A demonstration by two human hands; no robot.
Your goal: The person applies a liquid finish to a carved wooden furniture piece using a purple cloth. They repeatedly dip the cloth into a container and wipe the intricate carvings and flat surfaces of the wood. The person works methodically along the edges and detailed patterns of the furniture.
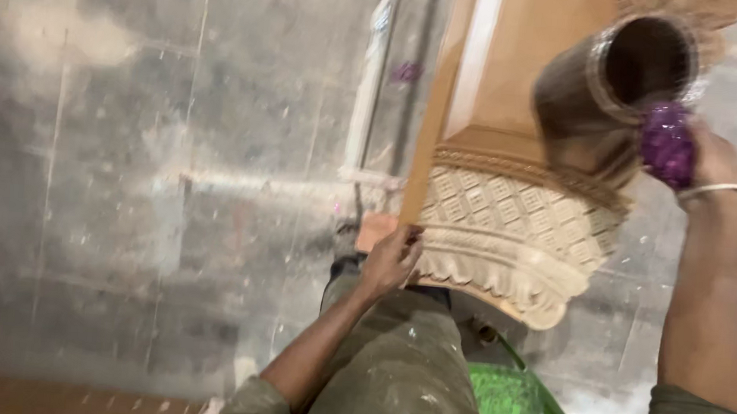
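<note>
- The left hand (391, 259) grips the lower edge of the carved wooden column piece (508, 182), propped over the knee.
- The right hand (709, 157) is closed around a purple cloth (667, 143) beside a blurred round can (619, 86).
- Steady bracing would likely keep the rubbing even.

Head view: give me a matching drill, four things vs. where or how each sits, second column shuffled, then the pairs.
Things:
1. left hand
2. right hand
3. carved wooden piece
4. green stool

Places or states:
A. low in the frame, under the carved end
B. on the carved piece's lower left edge
C. raised at upper right, with a purple cloth and a dark cylindrical can, blurred
D. tan, lattice and scalloped trim, resting over the lap

Pairs: 1-B, 2-C, 3-D, 4-A
</note>
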